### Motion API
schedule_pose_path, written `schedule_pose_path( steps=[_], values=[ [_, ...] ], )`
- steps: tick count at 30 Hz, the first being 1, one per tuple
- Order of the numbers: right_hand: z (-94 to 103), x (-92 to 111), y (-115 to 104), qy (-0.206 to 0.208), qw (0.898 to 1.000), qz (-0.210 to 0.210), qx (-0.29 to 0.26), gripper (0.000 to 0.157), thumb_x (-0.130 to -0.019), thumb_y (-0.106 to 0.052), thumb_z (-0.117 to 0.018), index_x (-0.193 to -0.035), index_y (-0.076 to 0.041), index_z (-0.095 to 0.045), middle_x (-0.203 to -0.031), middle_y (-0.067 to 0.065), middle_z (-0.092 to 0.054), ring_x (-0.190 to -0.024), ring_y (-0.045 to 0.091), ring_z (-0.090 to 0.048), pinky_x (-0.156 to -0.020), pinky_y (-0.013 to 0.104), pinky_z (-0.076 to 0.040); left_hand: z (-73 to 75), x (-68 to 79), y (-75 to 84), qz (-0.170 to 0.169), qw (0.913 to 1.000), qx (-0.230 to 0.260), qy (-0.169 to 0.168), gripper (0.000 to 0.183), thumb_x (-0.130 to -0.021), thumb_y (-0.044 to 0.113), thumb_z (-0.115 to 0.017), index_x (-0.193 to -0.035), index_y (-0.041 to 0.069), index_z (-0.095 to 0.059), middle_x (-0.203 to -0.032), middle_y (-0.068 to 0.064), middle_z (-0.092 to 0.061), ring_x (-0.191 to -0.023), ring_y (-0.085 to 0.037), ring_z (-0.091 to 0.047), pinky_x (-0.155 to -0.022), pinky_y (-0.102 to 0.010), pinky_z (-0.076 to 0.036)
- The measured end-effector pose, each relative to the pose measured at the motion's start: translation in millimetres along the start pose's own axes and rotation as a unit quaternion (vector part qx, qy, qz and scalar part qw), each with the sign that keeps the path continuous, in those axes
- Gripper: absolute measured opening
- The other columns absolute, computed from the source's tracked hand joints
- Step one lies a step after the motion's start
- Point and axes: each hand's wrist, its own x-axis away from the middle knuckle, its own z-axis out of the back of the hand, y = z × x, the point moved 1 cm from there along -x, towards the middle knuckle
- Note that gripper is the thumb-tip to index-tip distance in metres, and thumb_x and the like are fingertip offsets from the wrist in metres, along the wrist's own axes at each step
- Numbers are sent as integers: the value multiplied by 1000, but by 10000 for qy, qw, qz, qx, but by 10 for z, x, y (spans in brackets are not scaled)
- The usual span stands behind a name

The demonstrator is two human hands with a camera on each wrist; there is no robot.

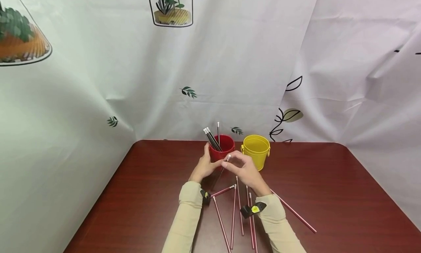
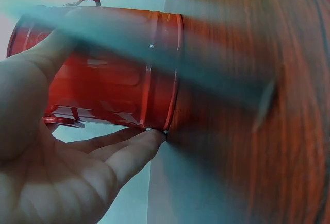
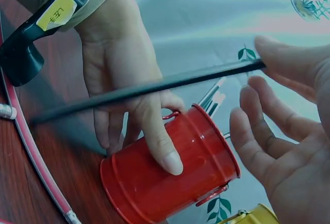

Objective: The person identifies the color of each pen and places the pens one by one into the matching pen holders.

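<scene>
My left hand (image 1: 204, 167) holds the small red bucket (image 3: 193, 141) on the table, thumb along one side and fingers on the other. Several black pencils (image 1: 213, 139) with white ends stand inside it, most leaning left. Between thumb and forefinger, my right hand (image 1: 246, 170) pinches a black pencil (image 3: 154, 86) near its white end. It slants down toward the table in front of the bucket, its lower end near the tabletop. Blurred, the same pencil crosses in front of the bucket in the left wrist view.
To the right of the red bucket stands a yellow bucket (image 1: 258, 158) with side handles. Several pink pencils (image 1: 233, 216) lie scattered on the brown table (image 1: 131, 194) beneath and between my forearms, one farther right (image 1: 294, 211). A white patterned cloth (image 1: 230, 63) hangs behind the table.
</scene>
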Motion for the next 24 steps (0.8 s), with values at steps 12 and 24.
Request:
schedule_pose_path(
  steps=[12,24],
  values=[
    [-38,7,-21,383,9979,253,451,21,-82,6,-62,-102,6,-61,-96,22,-63,-87,18,-59,-80,27,-51,-8,8,6,38,9999,109,34,96,-72,51,-70,-143,26,-11,-137,-13,-43,-119,-31,-48,-98,-52,-37],
    [-83,9,3,512,9950,419,749,21,-80,4,-66,-100,7,-61,-86,18,-63,-78,28,-59,-73,21,-50,-19,-21,-10,-168,9995,94,260,91,-76,35,-74,-144,21,-14,-134,-16,-46,-119,-30,-48,-99,-48,-37]
  ],
)
